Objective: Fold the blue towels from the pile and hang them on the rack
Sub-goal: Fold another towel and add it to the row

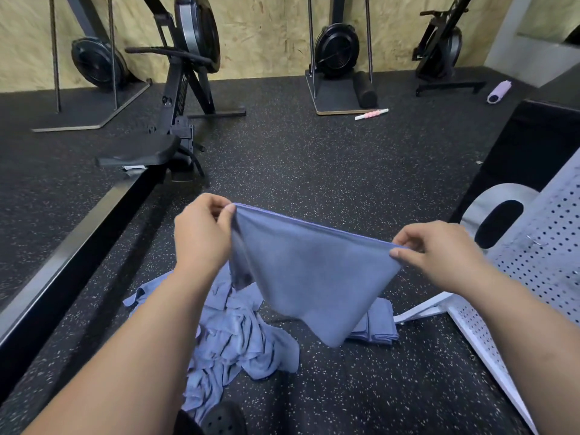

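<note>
The left hand (201,233) and right hand (439,252) each pinch a top corner of a doubled blue towel (314,274), holding it stretched in the air above the crumpled pile (232,343) and a folded stack (376,324) on the floor (314,158).

Gym. Evidence: rower (175,98) at left, with its seat (138,150) on a long rail (78,246). Three fan-wheel machines stand along the back: left (94,62), centre (337,48), right (439,48). Black speckled rubber floor (314,158), chipboard wall (266,32). Loose kit near the wall: black foam roller (365,89), pink massage stick (372,114), purple roller (499,92). Perforated metal bench (533,246) at right edge. Blue towels (238,340) heaped on floor.
</note>
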